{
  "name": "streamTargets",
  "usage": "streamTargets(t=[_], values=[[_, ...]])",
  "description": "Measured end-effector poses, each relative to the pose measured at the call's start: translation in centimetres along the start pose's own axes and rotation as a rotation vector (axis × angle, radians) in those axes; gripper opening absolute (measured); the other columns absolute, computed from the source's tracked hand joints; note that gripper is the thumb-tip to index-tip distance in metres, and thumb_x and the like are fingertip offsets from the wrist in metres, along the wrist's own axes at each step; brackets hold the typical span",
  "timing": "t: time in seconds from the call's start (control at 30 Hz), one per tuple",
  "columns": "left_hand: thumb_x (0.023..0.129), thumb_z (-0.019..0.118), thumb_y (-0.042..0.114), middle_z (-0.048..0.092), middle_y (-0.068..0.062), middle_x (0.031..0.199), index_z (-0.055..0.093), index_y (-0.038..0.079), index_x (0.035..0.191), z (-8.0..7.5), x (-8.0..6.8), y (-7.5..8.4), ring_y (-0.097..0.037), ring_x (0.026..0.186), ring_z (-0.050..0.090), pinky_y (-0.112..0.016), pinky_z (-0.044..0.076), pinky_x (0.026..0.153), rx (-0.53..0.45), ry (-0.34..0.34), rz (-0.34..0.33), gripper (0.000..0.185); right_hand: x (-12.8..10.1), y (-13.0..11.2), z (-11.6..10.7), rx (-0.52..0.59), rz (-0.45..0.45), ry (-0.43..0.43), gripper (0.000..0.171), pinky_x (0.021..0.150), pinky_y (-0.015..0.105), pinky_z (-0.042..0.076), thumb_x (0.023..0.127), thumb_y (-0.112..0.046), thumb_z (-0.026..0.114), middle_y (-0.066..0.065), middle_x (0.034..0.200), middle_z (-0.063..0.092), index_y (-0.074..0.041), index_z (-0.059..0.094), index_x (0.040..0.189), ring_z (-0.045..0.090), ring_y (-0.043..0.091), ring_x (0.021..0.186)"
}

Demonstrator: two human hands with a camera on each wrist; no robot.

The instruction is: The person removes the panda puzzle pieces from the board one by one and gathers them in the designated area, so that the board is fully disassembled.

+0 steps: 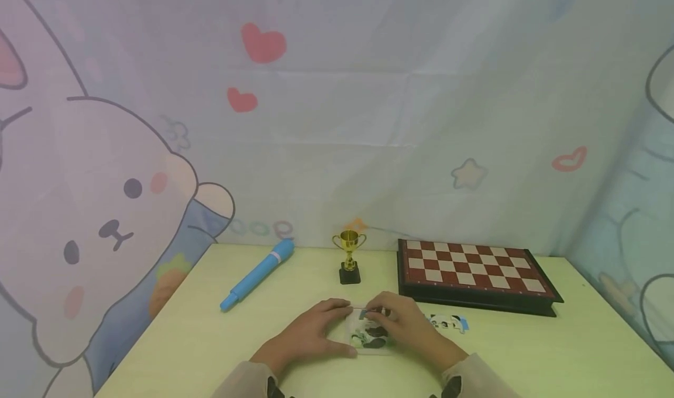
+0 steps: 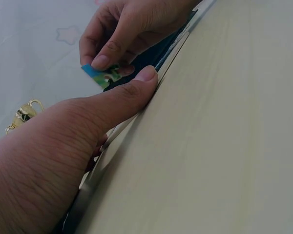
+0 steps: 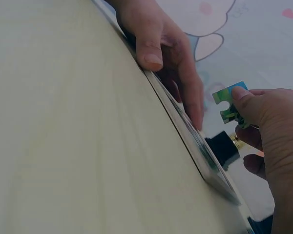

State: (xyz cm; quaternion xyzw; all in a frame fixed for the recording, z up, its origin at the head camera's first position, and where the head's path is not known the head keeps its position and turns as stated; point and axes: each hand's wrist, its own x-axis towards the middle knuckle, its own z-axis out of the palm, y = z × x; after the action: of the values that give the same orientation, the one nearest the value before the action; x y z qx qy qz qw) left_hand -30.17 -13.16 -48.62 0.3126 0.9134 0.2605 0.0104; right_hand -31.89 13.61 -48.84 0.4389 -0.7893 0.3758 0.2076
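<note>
So the right hand (image 3: 268,126) has a blue-green puzzle piece (image 3: 228,103) pinched between thumb and fingertips, held just above the puzzle tray (image 1: 368,333) lying flat on the bench (image 1: 210,339). Left hand (image 1: 310,330) rests on the tray's left edge, fingers straight, thumb pressed along the rim. Some loose pieces (image 1: 447,322) sit just right of the tray. Behind: a small trophy (image 1: 349,257), a chessboard (image 1: 471,269), a blue marker (image 1: 258,274).

Both hands, left hand (image 1: 310,335) and right hand (image 1: 408,328), are bare; beige sleeves (image 1: 247,383) with dark cuff details cover the wrists.
</note>
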Motion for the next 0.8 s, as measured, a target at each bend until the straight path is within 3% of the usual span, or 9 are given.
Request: streamTargets(t=[0.2,0.43,0.6,0.8], values=[[0.076,0.064,0.081,0.040,0.009,0.156,0.050,0.024,0.150,0.2,0.2,0.0,-0.023,0.143,0.039,-0.052,0.037,0.113,0.016,-0.003,-0.003,0.094,-2.5,0.6,-2.5,-0.034,0.173,0.009,0.012,0.060,0.021,0.052,0.094,-0.027,0.072,-0.013,0.094,0.070,-0.027,0.072,0.105,0.058,0.001,0.073],[0.075,0.064,0.082,0.040,0.009,0.156,0.049,0.025,0.150,0.4,0.1,-0.2,-0.022,0.143,0.038,-0.051,0.037,0.114,0.025,0.005,-0.002,0.095,-5.8,2.0,-5.4,-0.052,0.214,-0.012,0.008,0.061,0.021,0.054,0.092,-0.021,0.076,-0.014,0.090,0.071,-0.027,0.074,0.097,0.058,0.000,0.071],[0.075,0.065,0.081,0.040,0.009,0.156,0.050,0.025,0.150,0.3,0.1,-0.2,-0.022,0.143,0.039,-0.050,0.036,0.114,0.025,0.004,-0.003,0.094,-6.9,2.3,-6.4,-0.063,0.125,-0.040,0.014,0.062,0.020,0.053,0.089,-0.012,0.077,-0.015,0.093,0.067,-0.023,0.073,0.098,0.056,0.000,0.077],[0.076,0.068,0.078,0.041,0.007,0.156,0.050,0.024,0.150,0.2,0.1,0.1,-0.024,0.143,0.039,-0.053,0.036,0.113,0.007,0.009,0.003,0.093,-6.6,2.3,-6.7,-0.123,0.006,-0.059,0.014,0.063,0.016,0.043,0.088,-0.016,0.078,-0.015,0.098,0.065,-0.026,0.073,0.096,0.044,0.005,0.079]])
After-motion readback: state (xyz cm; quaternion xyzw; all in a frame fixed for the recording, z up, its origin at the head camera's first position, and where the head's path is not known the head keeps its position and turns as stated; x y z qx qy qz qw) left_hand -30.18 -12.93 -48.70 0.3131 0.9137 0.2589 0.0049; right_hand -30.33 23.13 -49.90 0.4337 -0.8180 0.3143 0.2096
